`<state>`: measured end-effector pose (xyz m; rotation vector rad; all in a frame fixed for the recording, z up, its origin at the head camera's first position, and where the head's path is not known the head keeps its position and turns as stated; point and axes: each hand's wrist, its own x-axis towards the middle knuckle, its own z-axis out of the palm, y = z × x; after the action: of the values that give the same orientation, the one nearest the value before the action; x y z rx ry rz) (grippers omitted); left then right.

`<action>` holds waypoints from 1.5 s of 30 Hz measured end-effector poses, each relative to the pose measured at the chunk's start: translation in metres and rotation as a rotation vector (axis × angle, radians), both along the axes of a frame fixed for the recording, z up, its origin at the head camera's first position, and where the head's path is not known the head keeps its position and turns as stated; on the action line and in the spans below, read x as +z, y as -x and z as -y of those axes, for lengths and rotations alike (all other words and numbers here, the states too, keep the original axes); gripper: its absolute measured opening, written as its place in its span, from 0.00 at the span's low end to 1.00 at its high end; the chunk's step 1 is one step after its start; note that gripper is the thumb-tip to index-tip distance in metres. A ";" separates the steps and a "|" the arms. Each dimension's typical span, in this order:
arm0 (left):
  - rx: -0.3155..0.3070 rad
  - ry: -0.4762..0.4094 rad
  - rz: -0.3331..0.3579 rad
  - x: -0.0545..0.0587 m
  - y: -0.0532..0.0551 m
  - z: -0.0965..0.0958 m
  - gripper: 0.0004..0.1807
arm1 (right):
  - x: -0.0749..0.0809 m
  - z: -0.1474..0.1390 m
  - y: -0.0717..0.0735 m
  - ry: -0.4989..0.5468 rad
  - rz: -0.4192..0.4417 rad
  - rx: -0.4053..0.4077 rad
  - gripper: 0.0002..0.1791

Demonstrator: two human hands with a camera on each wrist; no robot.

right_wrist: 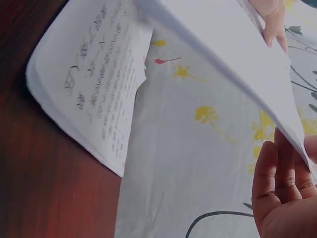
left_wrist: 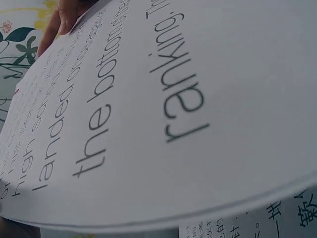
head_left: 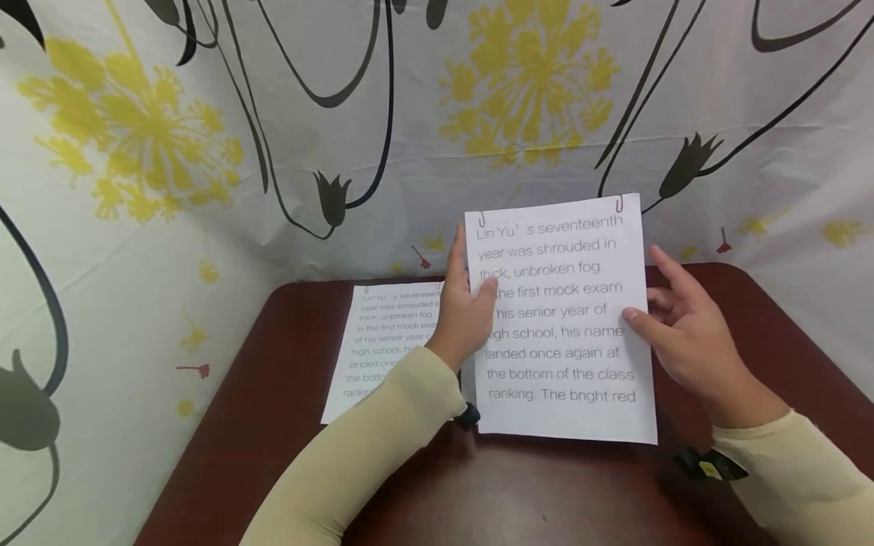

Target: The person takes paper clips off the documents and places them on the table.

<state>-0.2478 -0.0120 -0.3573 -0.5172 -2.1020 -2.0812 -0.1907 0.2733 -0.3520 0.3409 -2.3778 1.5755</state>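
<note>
Both hands hold up a thin stack of white paper (head_left: 560, 334) printed with large English text, a paper clip (head_left: 481, 219) near its top left corner and a red clip (head_left: 619, 203) at its top right. My left hand (head_left: 464, 311) grips the left edge, thumb on the front. At the right edge, my right hand (head_left: 696, 349) pinches the paper, thumb in front and other fingers behind, as the right wrist view also shows. A second clipped stack (head_left: 382, 349) with the same text lies on the table to the left, partly covered by my left arm.
The dark red-brown table (head_left: 560, 493) ends at a pale hanging cloth (head_left: 410, 152) with flower prints at the back and sides. Past the lifted paper's edge, in the left wrist view, a page with Chinese characters (left_wrist: 292, 213) shows.
</note>
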 end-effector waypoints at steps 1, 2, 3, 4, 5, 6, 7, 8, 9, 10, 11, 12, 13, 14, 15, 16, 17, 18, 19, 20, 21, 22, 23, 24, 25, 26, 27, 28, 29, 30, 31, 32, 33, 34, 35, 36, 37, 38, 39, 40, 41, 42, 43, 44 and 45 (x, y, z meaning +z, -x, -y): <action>-0.006 -0.004 -0.004 0.001 -0.002 0.002 0.50 | 0.002 0.001 0.000 0.000 -0.010 0.000 0.51; -0.013 -0.010 -0.003 0.002 -0.004 0.004 0.50 | 0.003 0.002 0.000 -0.004 -0.023 0.001 0.51; -0.024 -0.019 -0.004 0.004 -0.005 0.006 0.50 | 0.005 0.002 0.000 0.000 -0.033 0.003 0.52; -0.028 -0.026 -0.003 0.005 -0.007 0.008 0.50 | 0.007 0.003 0.000 0.020 -0.040 0.015 0.52; -0.035 -0.038 -0.001 0.006 -0.009 0.010 0.51 | 0.008 0.004 0.001 0.039 -0.046 0.028 0.52; -0.037 -0.045 -0.002 0.007 -0.011 0.012 0.51 | 0.009 0.005 0.001 0.050 -0.055 0.042 0.52; -0.037 -0.050 0.003 0.008 -0.013 0.014 0.51 | 0.011 0.006 0.002 0.050 -0.060 0.049 0.52; -0.036 -0.056 0.008 0.010 -0.016 0.016 0.51 | 0.012 0.008 0.002 0.050 -0.065 0.053 0.52; -0.037 -0.060 0.012 0.011 -0.018 0.019 0.51 | 0.014 0.009 0.002 0.048 -0.067 0.054 0.52; -0.033 -0.060 0.018 0.013 -0.021 0.021 0.50 | 0.016 0.010 0.003 0.040 -0.069 0.050 0.52; -0.036 -0.061 0.021 0.015 -0.024 0.023 0.50 | 0.017 0.012 0.003 0.024 -0.071 0.040 0.52; -0.036 -0.057 0.026 0.016 -0.027 0.025 0.50 | 0.019 0.013 0.003 0.006 -0.073 0.030 0.52; -0.037 -0.056 0.032 0.018 -0.030 0.027 0.50 | 0.021 0.014 0.003 -0.009 -0.074 0.025 0.52; -0.041 -0.056 0.033 0.020 -0.033 0.029 0.50 | 0.023 0.015 0.003 -0.013 -0.078 0.026 0.52; -0.042 -0.055 0.033 0.021 -0.036 0.031 0.49 | 0.024 0.016 0.003 -0.015 -0.083 0.030 0.52; -0.043 -0.053 0.033 0.022 -0.039 0.032 0.49 | 0.026 0.017 0.004 -0.009 -0.086 0.036 0.52; -0.044 -0.050 0.033 0.023 -0.041 0.034 0.49 | 0.028 0.018 0.004 -0.006 -0.093 0.045 0.51; -0.043 -0.047 0.030 0.023 -0.042 0.035 0.49 | 0.030 0.019 0.005 -0.004 -0.097 0.053 0.51; -0.043 -0.043 0.026 0.023 -0.044 0.037 0.49 | 0.032 0.020 0.006 0.015 -0.100 0.069 0.51; -0.046 -0.040 0.021 0.023 -0.045 0.038 0.49 | 0.033 0.020 0.007 0.019 -0.104 0.078 0.51; -0.049 -0.036 0.016 0.022 -0.046 0.039 0.49 | 0.034 0.021 0.008 0.033 -0.103 0.090 0.51; -0.053 -0.033 0.009 0.020 -0.046 0.041 0.49 | 0.036 0.022 0.008 0.039 -0.103 0.100 0.51; -0.056 -0.031 -0.001 0.019 -0.047 0.042 0.49 | 0.037 0.024 0.009 0.039 -0.102 0.105 0.51; -0.059 -0.029 -0.013 0.017 -0.047 0.043 0.49 | 0.038 0.025 0.010 0.050 -0.100 0.114 0.51; -0.062 -0.028 -0.025 0.014 -0.047 0.044 0.50 | 0.040 0.025 0.010 0.050 -0.099 0.115 0.51; -0.066 -0.029 -0.036 0.012 -0.046 0.045 0.50 | 0.041 0.026 0.011 0.044 -0.099 0.110 0.50; -0.066 -0.028 -0.046 0.009 -0.046 0.046 0.50 | 0.042 0.027 0.011 0.046 -0.100 0.110 0.50; -0.066 -0.025 -0.057 0.007 -0.045 0.047 0.50 | 0.044 0.028 0.011 0.042 -0.107 0.110 0.50; -0.065 -0.025 -0.067 0.005 -0.045 0.048 0.50 | 0.045 0.028 0.012 0.037 -0.111 0.103 0.49; -0.063 -0.022 -0.072 0.003 -0.045 0.049 0.50 | 0.046 0.028 0.012 0.032 -0.121 0.102 0.49; -0.064 -0.022 -0.075 0.002 -0.045 0.049 0.49 | 0.047 0.029 0.013 0.020 -0.130 0.094 0.48; -0.062 -0.020 -0.077 0.001 -0.046 0.050 0.49 | 0.047 0.029 0.014 0.021 -0.140 0.098 0.47; -0.060 -0.019 -0.077 0.000 -0.046 0.051 0.49 | 0.048 0.030 0.015 0.008 -0.147 0.093 0.46; -0.059 -0.018 -0.076 -0.001 -0.047 0.052 0.49 | 0.049 0.031 0.016 -0.003 -0.151 0.086 0.45; -0.056 -0.018 -0.074 -0.001 -0.047 0.053 0.49 | 0.050 0.032 0.017 -0.017 -0.153 0.077 0.44; -0.053 -0.017 -0.069 -0.002 -0.048 0.053 0.49 | 0.051 0.033 0.018 -0.024 -0.158 0.075 0.42; -0.050 -0.019 -0.067 -0.002 -0.049 0.054 0.49 | 0.053 0.034 0.019 -0.035 -0.158 0.068 0.40; -0.045 -0.019 -0.065 -0.001 -0.049 0.054 0.50 | 0.054 0.034 0.019 -0.042 -0.157 0.065 0.39; -0.042 -0.020 -0.064 -0.001 -0.050 0.054 0.50 | 0.056 0.035 0.020 -0.052 -0.154 0.057 0.37; -0.037 -0.020 -0.064 -0.001 -0.051 0.054 0.50 | 0.058 0.035 0.021 -0.058 -0.157 0.060 0.36; -0.033 -0.021 -0.066 -0.001 -0.051 0.054 0.50 | 0.060 0.035 0.022 -0.059 -0.159 0.065 0.35; -0.031 -0.023 -0.066 -0.001 -0.051 0.054 0.50 | 0.061 0.035 0.023 -0.061 -0.161 0.071 0.34; -0.031 -0.024 -0.067 0.000 -0.052 0.053 0.51 | 0.063 0.035 0.023 -0.062 -0.164 0.078 0.33; -0.033 -0.027 -0.069 0.000 -0.052 0.053 0.51 | 0.064 0.035 0.024 -0.062 -0.167 0.090 0.33; -0.034 -0.028 -0.070 0.001 -0.052 0.053 0.51 | 0.066 0.035 0.024 -0.062 -0.166 0.097 0.32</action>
<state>-0.1953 -0.0648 -0.3565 -0.6172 -2.0362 -2.0755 -0.2149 0.2381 -0.2864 0.5844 -2.3166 1.4538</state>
